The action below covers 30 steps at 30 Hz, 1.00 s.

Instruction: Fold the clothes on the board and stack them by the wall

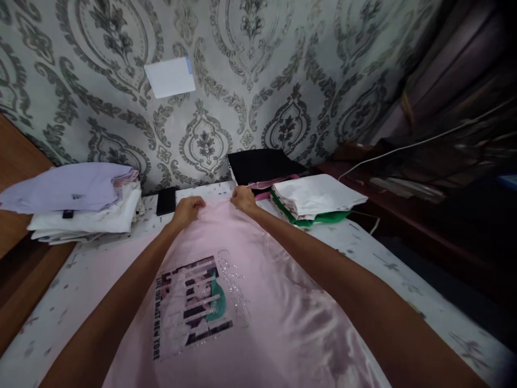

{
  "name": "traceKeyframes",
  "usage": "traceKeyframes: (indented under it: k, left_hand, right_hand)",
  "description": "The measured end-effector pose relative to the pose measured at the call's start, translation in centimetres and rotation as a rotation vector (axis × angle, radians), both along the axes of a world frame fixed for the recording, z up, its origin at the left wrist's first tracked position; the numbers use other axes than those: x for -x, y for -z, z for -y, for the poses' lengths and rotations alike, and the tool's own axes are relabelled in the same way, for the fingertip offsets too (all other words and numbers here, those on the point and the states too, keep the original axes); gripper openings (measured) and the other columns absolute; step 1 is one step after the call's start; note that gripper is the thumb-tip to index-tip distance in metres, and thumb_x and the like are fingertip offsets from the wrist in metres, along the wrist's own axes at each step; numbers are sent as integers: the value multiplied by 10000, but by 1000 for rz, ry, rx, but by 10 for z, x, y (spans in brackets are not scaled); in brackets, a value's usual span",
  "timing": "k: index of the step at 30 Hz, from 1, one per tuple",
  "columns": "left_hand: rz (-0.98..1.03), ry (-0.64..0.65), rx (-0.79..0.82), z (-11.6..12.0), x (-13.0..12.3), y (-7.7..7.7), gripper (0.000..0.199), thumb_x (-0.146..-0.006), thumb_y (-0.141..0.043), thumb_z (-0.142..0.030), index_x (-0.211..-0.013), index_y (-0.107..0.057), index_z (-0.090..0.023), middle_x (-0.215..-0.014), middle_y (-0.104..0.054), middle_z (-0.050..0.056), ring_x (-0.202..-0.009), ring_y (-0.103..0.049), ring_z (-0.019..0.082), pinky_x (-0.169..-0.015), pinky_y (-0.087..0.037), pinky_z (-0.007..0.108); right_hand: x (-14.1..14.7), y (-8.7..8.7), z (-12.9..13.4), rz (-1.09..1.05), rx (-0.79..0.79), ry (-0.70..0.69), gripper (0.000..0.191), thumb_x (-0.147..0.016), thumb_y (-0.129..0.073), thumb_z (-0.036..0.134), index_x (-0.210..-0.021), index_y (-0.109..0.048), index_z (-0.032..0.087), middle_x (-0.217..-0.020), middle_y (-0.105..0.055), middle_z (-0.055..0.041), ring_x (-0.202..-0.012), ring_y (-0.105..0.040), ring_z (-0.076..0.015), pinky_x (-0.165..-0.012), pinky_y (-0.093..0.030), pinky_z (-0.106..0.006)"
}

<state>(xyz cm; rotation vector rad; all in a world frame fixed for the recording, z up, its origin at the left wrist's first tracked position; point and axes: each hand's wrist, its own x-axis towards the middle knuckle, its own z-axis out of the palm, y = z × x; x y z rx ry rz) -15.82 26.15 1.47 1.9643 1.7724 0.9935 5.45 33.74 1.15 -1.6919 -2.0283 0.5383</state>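
A pale pink T-shirt (258, 269) with a printed graphic and glittery lettering stretches from the far part of the bed toward me. My left hand (188, 210) is closed on its far edge, left of the middle. Along the same edge, farther right, my right hand (243, 199) grips the fabric in a fist. Between the two hands the cloth is drawn out. The shirt's near end runs out of the bottom of the view.
Folded lilac and white clothes (84, 194) are stacked at left, with a dark phone (166, 201) beside them. Black folded cloth (264, 166) and a white-and-green pile (319, 195) lie right of my hands. A patterned wall (250, 97) stands behind; a white cable (412, 144) hangs at right.
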Motion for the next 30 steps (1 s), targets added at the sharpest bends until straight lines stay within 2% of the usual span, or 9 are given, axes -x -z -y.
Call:
traceKeyframes:
  k: [3,5,8,11,15,18,20,24,30]
  left_hand:
    - [-24,-30,-34,-15,-9,-1,284,-780,-449,-78,-834,-707,-183,-752,-675,6,-657,-625,156,-675,-479,259]
    - [-46,-35,-50,-23,-16,3,312,-798,-422,-59,-888,-697,-177,-808,-690,20,-725,-660,169,-727,-515,279]
    - [-102,-6,-63,-26,-27,15,332,-786,-442,-24,-951,-683,-181,-1023,-720,64,-1004,-665,208,-949,-513,364]
    - [-151,19,-54,-20,-35,25,313,-808,-478,-33,-1019,-672,-158,-1362,-603,143,-1338,-503,270,-1138,-386,456]
    - [-263,23,-61,10,-50,27,349,-940,-427,-149,-1246,-593,-116,-1571,-385,198,-1500,-287,292,-1224,-257,493]
    - [-425,144,-36,52,-59,26,447,-998,-403,-289,-1399,-495,-115,-1605,-335,192,-1513,-266,273,-1234,-257,450]
    - [-494,203,19,84,-57,28,522,-1012,-390,-392,-1465,-443,-138,-1621,-316,164,-1518,-258,256,-1239,-247,415]
    - [-566,138,186,138,-11,30,592,-1028,-282,-502,-1533,-361,-203,-1639,-297,96,-1527,-234,230,-1253,-186,442]
    - [-530,-199,270,186,119,4,582,-1011,-297,-502,-1445,-464,-152,-1559,-438,148,-1477,-349,268,-1196,-285,479]
  right_hand:
    - [-9,5,2,-101,-69,37,198,-849,-511,86,-972,-649,157,-790,-729,-40,-686,-700,-150,-647,-518,-221]
    - [-16,13,6,-146,-133,38,199,-856,-483,107,-978,-630,164,-888,-737,-49,-756,-703,-155,-692,-530,-234]
    - [-24,26,14,-166,-202,-11,209,-811,-474,88,-926,-628,169,-979,-730,-78,-881,-690,-191,-801,-535,-287]
    - [-28,33,18,-154,-240,-92,265,-754,-467,54,-922,-640,163,-1038,-718,-115,-952,-674,-227,-867,-527,-335]
    - [-28,32,30,-157,-281,-208,351,-771,-444,52,-1039,-651,146,-1275,-651,-153,-1160,-620,-252,-1008,-485,-391]
    - [-28,35,52,-125,-293,-362,338,-862,-450,141,-1132,-654,146,-1431,-564,-152,-1327,-517,-266,-1127,-397,-442]
    - [-32,40,67,46,-301,-486,386,-929,-452,274,-1258,-613,153,-1434,-567,-162,-1385,-463,-289,-1160,-350,-495]
    - [-42,50,80,292,-258,-429,499,-995,-342,416,-1405,-512,190,-1550,-448,-148,-1450,-376,-311,-1157,-322,-563]
    - [-44,42,81,369,-217,-412,511,-1004,-290,428,-1418,-472,189,-1553,-424,-180,-1453,-357,-319,-1131,-320,-592]
